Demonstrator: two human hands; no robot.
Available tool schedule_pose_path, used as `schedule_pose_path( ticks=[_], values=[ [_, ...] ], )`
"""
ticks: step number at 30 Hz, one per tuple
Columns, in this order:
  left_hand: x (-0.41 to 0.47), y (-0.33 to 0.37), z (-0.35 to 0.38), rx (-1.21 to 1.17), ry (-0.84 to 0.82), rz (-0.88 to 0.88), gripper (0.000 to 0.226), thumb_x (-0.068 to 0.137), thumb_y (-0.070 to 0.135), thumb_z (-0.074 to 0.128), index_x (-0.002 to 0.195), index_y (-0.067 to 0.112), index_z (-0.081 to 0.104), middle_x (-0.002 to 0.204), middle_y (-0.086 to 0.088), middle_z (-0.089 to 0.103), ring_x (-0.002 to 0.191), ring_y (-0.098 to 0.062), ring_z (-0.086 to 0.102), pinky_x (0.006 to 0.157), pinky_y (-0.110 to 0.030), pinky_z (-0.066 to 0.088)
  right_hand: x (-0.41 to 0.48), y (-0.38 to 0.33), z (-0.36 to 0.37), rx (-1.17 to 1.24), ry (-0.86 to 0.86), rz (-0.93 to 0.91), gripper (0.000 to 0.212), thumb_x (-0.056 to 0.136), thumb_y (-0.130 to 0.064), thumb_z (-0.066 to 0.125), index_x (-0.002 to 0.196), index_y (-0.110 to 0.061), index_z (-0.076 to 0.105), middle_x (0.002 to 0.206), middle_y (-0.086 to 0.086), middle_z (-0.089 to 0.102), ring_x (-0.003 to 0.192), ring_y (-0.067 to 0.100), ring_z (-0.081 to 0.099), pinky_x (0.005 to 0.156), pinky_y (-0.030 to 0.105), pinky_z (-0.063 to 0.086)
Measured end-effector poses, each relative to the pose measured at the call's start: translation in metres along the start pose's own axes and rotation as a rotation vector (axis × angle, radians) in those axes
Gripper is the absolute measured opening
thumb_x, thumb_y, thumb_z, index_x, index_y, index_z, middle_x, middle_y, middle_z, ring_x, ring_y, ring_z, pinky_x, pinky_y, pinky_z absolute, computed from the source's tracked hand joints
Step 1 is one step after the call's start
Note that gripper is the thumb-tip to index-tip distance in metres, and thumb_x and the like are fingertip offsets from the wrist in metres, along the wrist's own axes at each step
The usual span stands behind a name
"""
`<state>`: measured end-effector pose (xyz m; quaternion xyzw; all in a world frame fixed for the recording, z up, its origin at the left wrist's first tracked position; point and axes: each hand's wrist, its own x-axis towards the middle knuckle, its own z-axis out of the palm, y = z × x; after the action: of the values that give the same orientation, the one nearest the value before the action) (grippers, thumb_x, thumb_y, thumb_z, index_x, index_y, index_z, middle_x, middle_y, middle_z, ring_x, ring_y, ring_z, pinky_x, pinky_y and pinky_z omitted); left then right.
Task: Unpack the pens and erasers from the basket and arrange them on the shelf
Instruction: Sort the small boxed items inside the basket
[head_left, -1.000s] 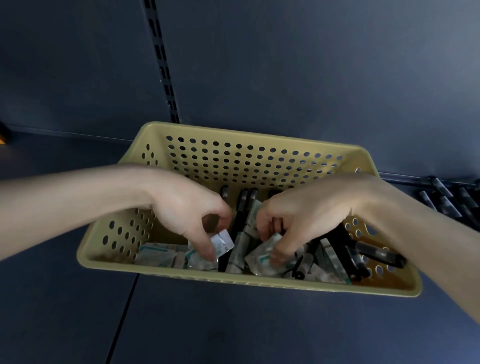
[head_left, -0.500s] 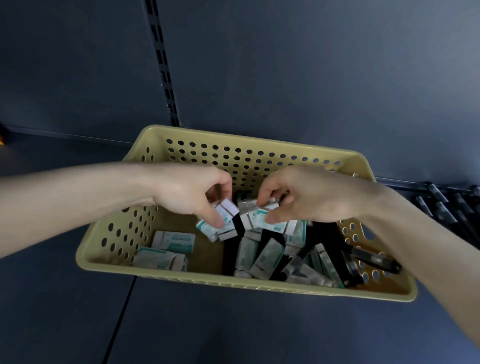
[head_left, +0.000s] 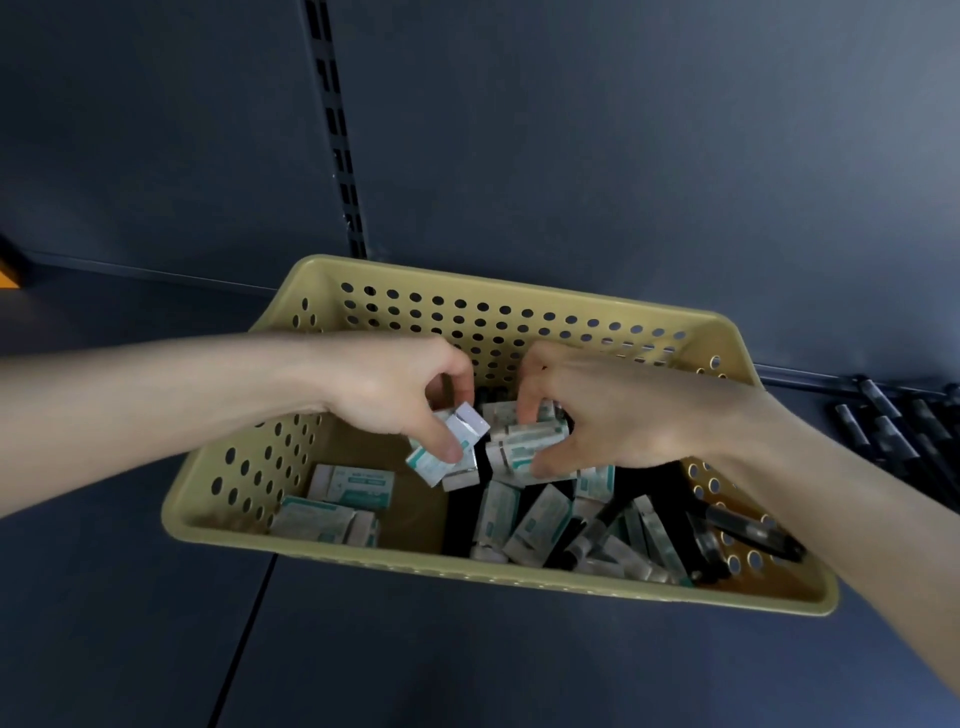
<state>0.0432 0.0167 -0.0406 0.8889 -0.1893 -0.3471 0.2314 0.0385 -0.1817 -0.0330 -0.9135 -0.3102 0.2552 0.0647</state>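
Left hand (head_left: 395, 395) is reaching in from the left of the frame, thumb and fingers curled, and is pinching a couple of boxed erasers (head_left: 449, 449) above the middle of the basket (head_left: 234, 467). Right hand (head_left: 613, 421) is reaching in from the right, likewise curled, and is gripping a small stack (head_left: 527, 441) of the same white-and-green boxes, thumb below and fingers above; how many it is holding I cannot tell. The two clutches are hanging just beside each other, nearly touching, at the centre of the frame. The tan, perforated basket is sitting on the dark shelf (head_left: 467, 670), its far wall near the back panel (head_left: 623, 156). Inside it, loose erasers (head_left: 353, 483) are lying flat at lower left, and more are leaning in a jumble at lower middle. Black pens (head_left: 753, 530) are lying among them and against the right wall. A row of pens (head_left: 893, 431) is lying on the shelf at the right edge of the frame, apart from the basket. A slotted rail (head_left: 337, 156) is running up the panel from behind the basket's far left corner.
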Motion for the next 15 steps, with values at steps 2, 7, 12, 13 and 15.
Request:
schedule_pose_path(
  ticks=[2, 7, 12, 13, 15],
  values=[
    [0.000, 0.000, 0.000, -0.018, 0.013, 0.014, 0.033, 0.075, 0.030, 0.078, 0.100, 0.033, 0.056, 0.098, 0.005, 0.062, 0.081, -0.011, 0.060, 0.070, -0.031, 0.050, -0.002, -0.001, 0.001, 0.011, 0.009, 0.001, 0.040, 0.079, -0.046, 0.068, 0.108, -0.021, 0.057, 0.109, -0.010, 0.039, 0.100, 0.014, 0.047, 0.087, 0.036, 0.044],
    [-0.002, 0.002, -0.001, -0.052, 0.065, 0.016, 0.032, 0.074, 0.028, 0.079, 0.096, 0.028, 0.056, 0.092, -0.003, 0.069, 0.077, -0.020, 0.062, 0.068, -0.035, 0.046, -0.006, 0.000, -0.004, 0.071, 0.096, -0.005, 0.035, 0.076, -0.042, 0.071, 0.102, -0.023, 0.059, 0.099, -0.013, 0.047, 0.088, 0.003, 0.047, 0.071, 0.016, 0.038],
    [-0.024, 0.009, -0.012, -0.174, 0.240, 0.063, 0.030, 0.072, 0.033, 0.078, 0.095, 0.024, 0.060, 0.087, 0.001, 0.073, 0.072, -0.014, 0.066, 0.077, -0.038, 0.051, -0.020, 0.001, -0.021, 0.464, 0.206, 0.061, 0.028, 0.072, -0.028, 0.076, 0.093, -0.014, 0.064, 0.088, 0.002, 0.068, 0.076, 0.009, 0.061, 0.078, 0.033, 0.051],
    [-0.030, 0.011, -0.013, -0.220, 0.290, 0.080, 0.031, 0.071, 0.035, 0.078, 0.095, 0.025, 0.061, 0.088, 0.003, 0.074, 0.074, -0.012, 0.067, 0.079, -0.035, 0.051, -0.027, 0.001, -0.023, 0.571, 0.254, 0.055, 0.028, 0.071, -0.026, 0.076, 0.092, -0.012, 0.065, 0.090, 0.008, 0.069, 0.075, 0.011, 0.062, 0.078, 0.033, 0.052],
    [-0.041, 0.019, -0.014, -0.335, 0.380, 0.131, 0.031, 0.069, 0.035, 0.079, 0.094, 0.025, 0.064, 0.089, 0.006, 0.074, 0.080, -0.011, 0.070, 0.082, -0.032, 0.051, -0.040, 0.000, -0.023, 0.762, 0.380, 0.035, 0.026, 0.073, -0.020, 0.075, 0.095, -0.011, 0.065, 0.093, 0.014, 0.069, 0.074, 0.014, 0.061, 0.070, 0.026, 0.050]
  ],
)
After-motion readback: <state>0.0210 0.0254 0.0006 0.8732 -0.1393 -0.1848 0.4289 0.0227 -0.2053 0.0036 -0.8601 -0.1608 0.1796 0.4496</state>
